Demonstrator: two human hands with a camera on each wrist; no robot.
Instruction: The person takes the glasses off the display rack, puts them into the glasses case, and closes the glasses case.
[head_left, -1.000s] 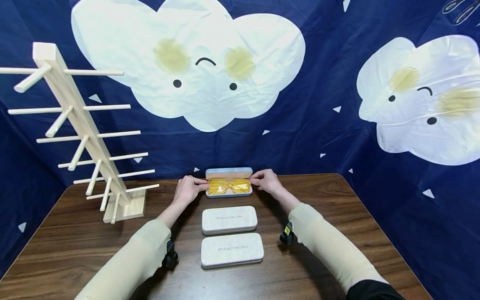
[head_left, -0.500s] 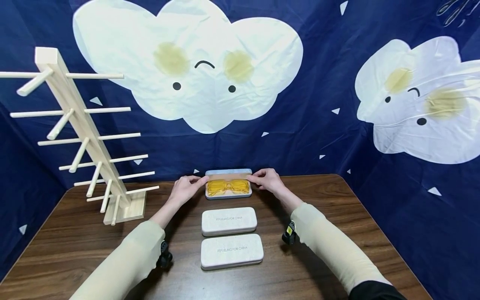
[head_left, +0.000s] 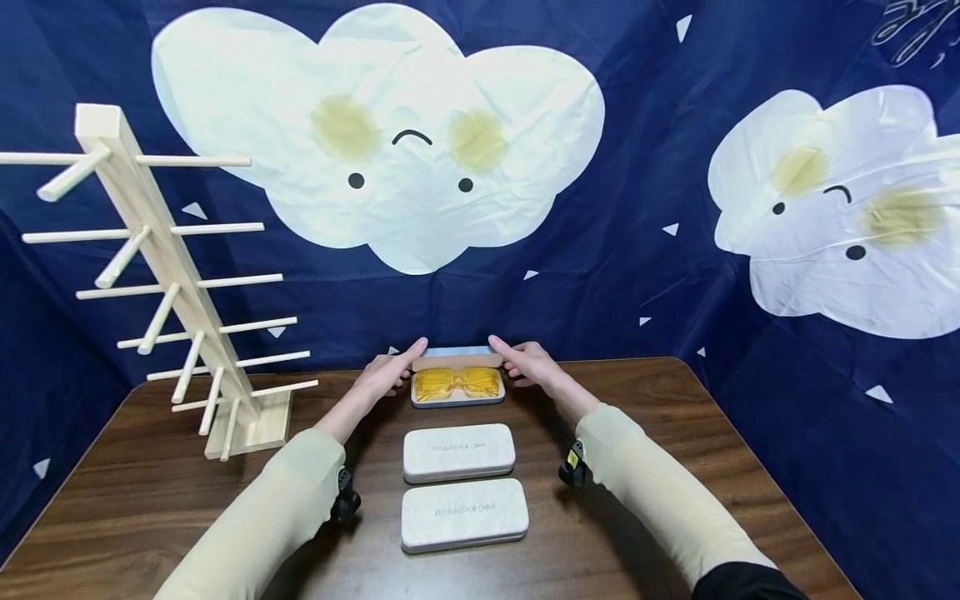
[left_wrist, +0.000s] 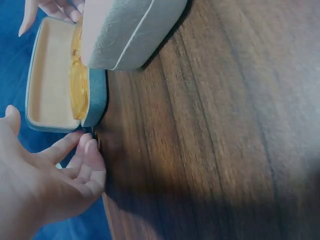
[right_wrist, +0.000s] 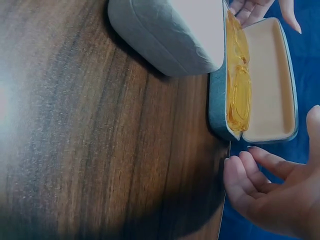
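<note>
A pair of glasses (head_left: 431, 384) with yellow lenses and frame lies folded in an open glasses case (head_left: 459, 403) near the table's back edge. The raised lid (left_wrist: 52, 75) has a tan lining and a blue-green rim. Beside the case's left end is my left hand (head_left: 384, 373), thumb stretched up by the lid and the other fingers loosely bent. My right hand (head_left: 531, 365) mirrors it at the right end, its thumb apart from the fingers. In both wrist views the fingertips are right at the case's ends, and neither hand grips anything.
Two closed pale glasses cases (head_left: 459, 452) with "REFUELING FOR CHINA" on top lie in a row in front of the open one. A wooden peg rack (head_left: 176, 258) stands at the left. Behind the table hangs a blue cloth (head_left: 600, 317) with cloud prints.
My fingers have let go of the glasses' ends, leaving them in the case. Both hands have shifted to the lid's sides with thumbs raised. The head view has tilted up slightly.
</note>
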